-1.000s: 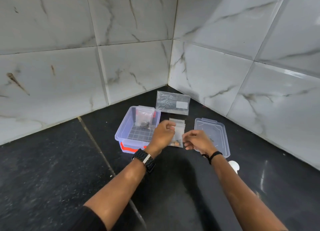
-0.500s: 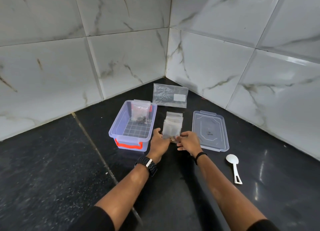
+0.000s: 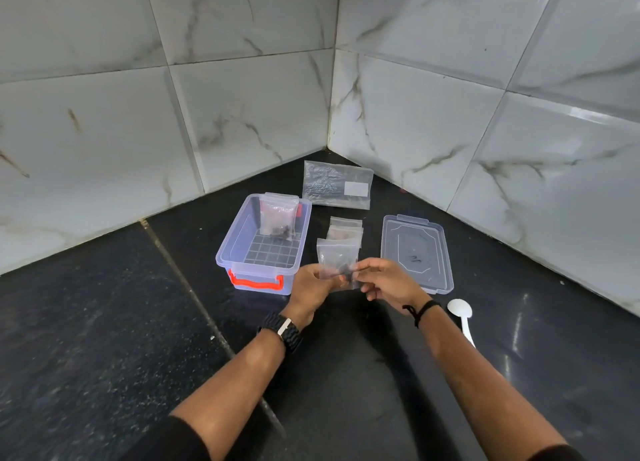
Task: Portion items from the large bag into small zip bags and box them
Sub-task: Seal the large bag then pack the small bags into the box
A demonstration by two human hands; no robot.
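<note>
1. Just in front of the clear plastic box (image 3: 242, 246), above the black floor (image 3: 104, 339), both hands meet on one small zip bag (image 3: 337, 261) with a few dark pieces at its bottom.

2. The risk here: I cannot tell whether the seal along the top is pressed shut. If it is not, a tilt on the way to the box could shake the dark pieces out onto the floor, where they would be hard to spot.

3. Second risk: the film is thin and slippery, and the hold is low down. A loose pinch could let the bag fold over or slide free.

4. The left hand (image 3: 310, 289) is curled shut on the bag's lower left edge, thumb across the front.

5. The right hand (image 3: 384, 282) pinches the lower right corner between thumb and forefinger; the other fingers hang loosely bent, touching nothing I can make out.

6. Surroundings: one filled bag (image 3: 278, 214) leans inside the box against its far wall. A stack of spare zip bags (image 3: 346, 226) lies just behind the held one, the large bag (image 3: 337, 184) flat near the wall corner, the lid (image 3: 415, 252) to the right, and a white spoon (image 3: 462, 317) beside the right wrist.
</note>
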